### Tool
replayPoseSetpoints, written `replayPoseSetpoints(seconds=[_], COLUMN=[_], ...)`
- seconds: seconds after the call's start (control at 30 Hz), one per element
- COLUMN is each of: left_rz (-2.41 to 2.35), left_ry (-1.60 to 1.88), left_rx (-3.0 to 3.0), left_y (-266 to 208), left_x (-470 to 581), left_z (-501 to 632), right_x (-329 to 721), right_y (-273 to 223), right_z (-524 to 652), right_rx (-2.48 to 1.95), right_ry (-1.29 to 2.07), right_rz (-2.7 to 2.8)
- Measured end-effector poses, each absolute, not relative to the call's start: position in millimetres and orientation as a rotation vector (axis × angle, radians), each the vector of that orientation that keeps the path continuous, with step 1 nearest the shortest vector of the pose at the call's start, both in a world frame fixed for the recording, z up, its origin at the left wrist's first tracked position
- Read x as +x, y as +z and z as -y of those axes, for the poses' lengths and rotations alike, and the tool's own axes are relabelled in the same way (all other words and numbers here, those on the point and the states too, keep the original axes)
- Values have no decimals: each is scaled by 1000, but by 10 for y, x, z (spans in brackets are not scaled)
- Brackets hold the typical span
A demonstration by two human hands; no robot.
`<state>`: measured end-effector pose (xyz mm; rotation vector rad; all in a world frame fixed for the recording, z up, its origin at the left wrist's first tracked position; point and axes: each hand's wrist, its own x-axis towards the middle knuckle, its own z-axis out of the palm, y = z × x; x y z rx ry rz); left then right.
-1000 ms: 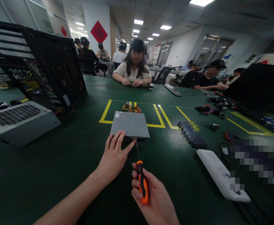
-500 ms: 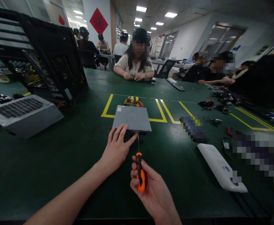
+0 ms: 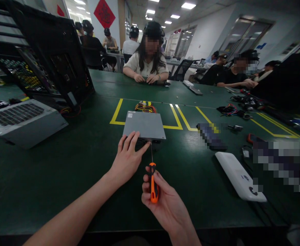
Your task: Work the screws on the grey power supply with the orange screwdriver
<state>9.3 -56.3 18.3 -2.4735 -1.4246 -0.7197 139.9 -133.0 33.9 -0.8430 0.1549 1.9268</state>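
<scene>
A grey metal computer power supply [image 3: 144,123] lies flat near the middle of the table, its bundled cables [image 3: 146,107] at the far side. My left hand [image 3: 128,160] rests against its near edge, fingers spread over the top edge and thumb stretched towards the screwdriver's tip. In my right hand [image 3: 164,200] is an orange and black screwdriver [image 3: 153,186], gripped by the handle with the fingers closed. Its shaft points away from me and meets the near side of the power supply, beside my left thumb. The exact contact point is too small to make out.
On the left stand a black computer case [image 3: 49,61] and another power supply [image 3: 29,119]. To the right lie a white power bank-like device [image 3: 238,176], a blurred dark object [image 3: 211,136] and cables [image 3: 229,110]. A person [image 3: 147,61] sits across the green table [image 3: 88,212].
The screwdriver has turned in my right hand, and its handle shows a different side. The view has tilted down a little. My left hand stays on the power supply.
</scene>
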Motion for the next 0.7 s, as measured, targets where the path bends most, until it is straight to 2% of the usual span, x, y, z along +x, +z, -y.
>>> replayPoseSetpoints(seconds=[0.7], left_rz=[1438], left_ry=[-677], left_rx=[-2481], left_y=[214], left_x=[95], left_z=[578], right_x=[1466], right_y=[320], right_z=[1340], right_rx=[-748], right_ry=[1953], right_rz=[-129])
